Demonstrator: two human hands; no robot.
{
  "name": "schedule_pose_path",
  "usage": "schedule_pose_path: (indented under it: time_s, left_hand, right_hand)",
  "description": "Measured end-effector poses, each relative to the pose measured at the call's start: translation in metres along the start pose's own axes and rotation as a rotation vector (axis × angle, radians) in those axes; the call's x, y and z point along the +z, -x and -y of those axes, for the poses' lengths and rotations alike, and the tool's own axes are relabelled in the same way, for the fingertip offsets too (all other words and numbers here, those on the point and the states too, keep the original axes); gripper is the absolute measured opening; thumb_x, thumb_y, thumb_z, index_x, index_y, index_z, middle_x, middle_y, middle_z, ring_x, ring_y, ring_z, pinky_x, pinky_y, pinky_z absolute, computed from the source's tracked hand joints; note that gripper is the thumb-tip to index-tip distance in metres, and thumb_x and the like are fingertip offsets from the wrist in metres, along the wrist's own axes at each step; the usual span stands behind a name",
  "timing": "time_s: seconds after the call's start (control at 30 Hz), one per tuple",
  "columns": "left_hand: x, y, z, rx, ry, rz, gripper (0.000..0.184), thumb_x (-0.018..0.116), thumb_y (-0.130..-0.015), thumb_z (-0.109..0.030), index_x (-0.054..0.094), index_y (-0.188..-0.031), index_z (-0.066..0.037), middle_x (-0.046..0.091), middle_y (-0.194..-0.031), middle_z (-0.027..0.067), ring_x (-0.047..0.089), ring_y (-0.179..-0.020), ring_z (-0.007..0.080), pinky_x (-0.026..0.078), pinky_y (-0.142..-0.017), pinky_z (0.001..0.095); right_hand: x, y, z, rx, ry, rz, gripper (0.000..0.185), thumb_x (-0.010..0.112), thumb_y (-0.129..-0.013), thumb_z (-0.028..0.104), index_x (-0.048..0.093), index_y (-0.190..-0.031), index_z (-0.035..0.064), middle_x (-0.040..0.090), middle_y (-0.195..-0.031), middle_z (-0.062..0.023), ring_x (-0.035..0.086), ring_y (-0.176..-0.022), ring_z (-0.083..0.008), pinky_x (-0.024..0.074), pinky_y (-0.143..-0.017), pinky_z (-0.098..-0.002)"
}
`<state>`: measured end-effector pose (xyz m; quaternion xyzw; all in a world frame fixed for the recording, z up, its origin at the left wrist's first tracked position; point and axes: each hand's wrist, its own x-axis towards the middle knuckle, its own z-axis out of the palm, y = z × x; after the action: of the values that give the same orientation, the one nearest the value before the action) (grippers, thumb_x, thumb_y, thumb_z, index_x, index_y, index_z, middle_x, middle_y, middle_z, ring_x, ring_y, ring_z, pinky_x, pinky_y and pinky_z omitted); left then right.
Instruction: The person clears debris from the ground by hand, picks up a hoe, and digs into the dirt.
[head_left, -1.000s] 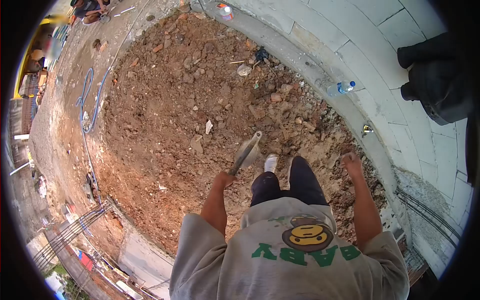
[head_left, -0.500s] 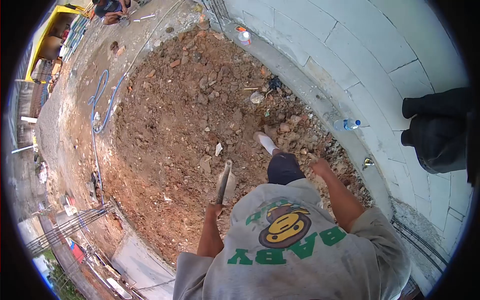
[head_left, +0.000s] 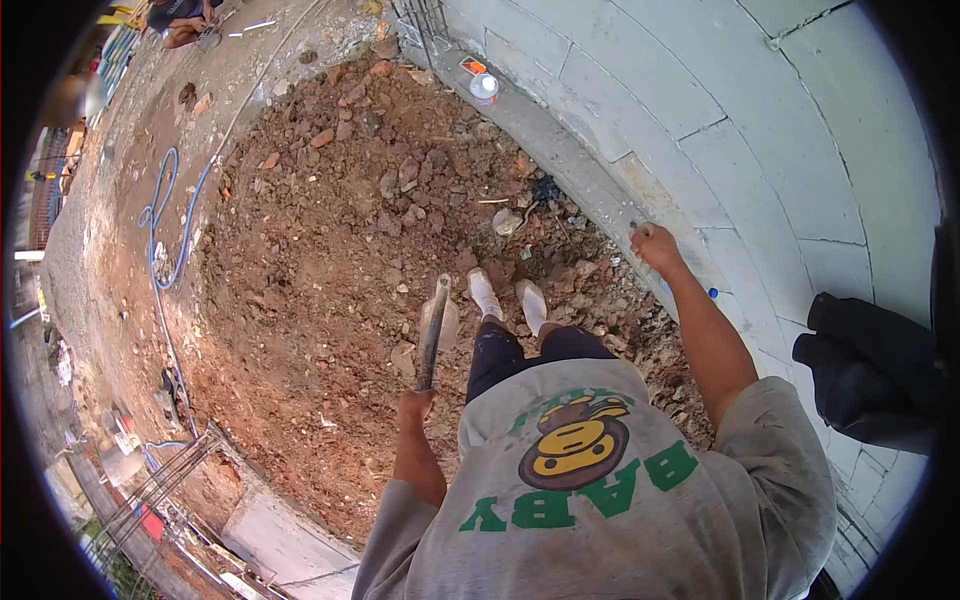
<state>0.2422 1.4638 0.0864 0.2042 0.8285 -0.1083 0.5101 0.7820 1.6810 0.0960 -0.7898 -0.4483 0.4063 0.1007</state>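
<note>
My left hand is wrapped round the lower end of a dark-handled tool. The tool points away from me over the brown soil, with a pale, flat part beside its far end. Over by the concrete ledge, my right hand has its fingers curled together; what they hold, if anything, is too small to tell. Both my feet, in pale coverings, stand on the soil between my hands.
A grey block wall rises on the right, with dark clothing against it. A clear bottle stands on the ledge. My right forearm partly hides a blue-capped bottle. A blue hose lies left; a person crouches beyond.
My right hand has moved forward and right, from over the soil to the ledge. My left hand still grips the tool. Both feet now show, and the view has shifted.
</note>
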Motion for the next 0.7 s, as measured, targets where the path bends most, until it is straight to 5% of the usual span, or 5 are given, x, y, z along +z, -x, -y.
schedule_pose_path:
  time_s: [0.1, 0.3, 0.47, 0.7]
  left_hand:
    - [-0.018, -0.061, -0.014, 0.039, -0.033, 0.040, 0.035, 0.077, -0.070, -0.030, 0.068, -0.069, 0.004, 0.064, -0.060, 0.0112, 0.064, -0.055, 0.0220, 0.050, -0.052, 0.0357]
    - [-0.077, -0.062, -0.059, 0.085, -0.180, 0.044, 0.037, 0.078, -0.069, -0.030, 0.067, -0.070, 0.005, 0.066, -0.062, 0.0127, 0.065, -0.057, 0.0221, 0.050, -0.053, 0.0365]
    - [-0.086, -0.101, -0.036, 0.046, -0.179, 0.037, 0.034, 0.077, -0.067, -0.030, 0.068, -0.068, 0.002, 0.067, -0.065, 0.0122, 0.067, -0.058, 0.0218, 0.053, -0.057, 0.0343]
    - [-0.069, -0.144, -0.053, -0.038, 0.018, 0.102, 0.034, 0.076, -0.075, -0.030, 0.067, -0.067, 0.002, 0.064, -0.061, 0.0105, 0.059, -0.049, 0.0195, 0.046, -0.049, 0.0358]
  right_hand:
    - [0.012, 0.020, 0.001, 0.052, 0.008, 0.014, 0.024, 0.062, -0.083, 0.025, 0.064, -0.085, 0.0006, 0.065, -0.072, -0.0074, 0.060, -0.063, -0.0155, 0.0483, -0.057, -0.0304]
    - [0.092, 0.066, -0.037, 0.174, 0.157, 0.177, 0.024, 0.064, -0.078, 0.023, 0.063, -0.068, 0.0008, 0.063, -0.061, -0.0088, 0.057, -0.048, -0.0187, 0.0471, -0.047, -0.0341]
    - [0.098, 0.094, 0.014, 0.336, 0.016, 0.243, 0.021, 0.062, -0.079, 0.019, 0.062, -0.068, 0.0007, 0.062, -0.061, -0.0086, 0.057, -0.046, -0.0191, 0.0454, -0.044, -0.0344]
    - [0.050, 0.062, 0.046, 0.162, -0.008, 0.095, 0.020, 0.060, -0.082, 0.021, 0.061, -0.074, 0.0019, 0.061, -0.063, -0.0058, 0.059, -0.056, -0.0157, 0.0479, -0.051, -0.0312]
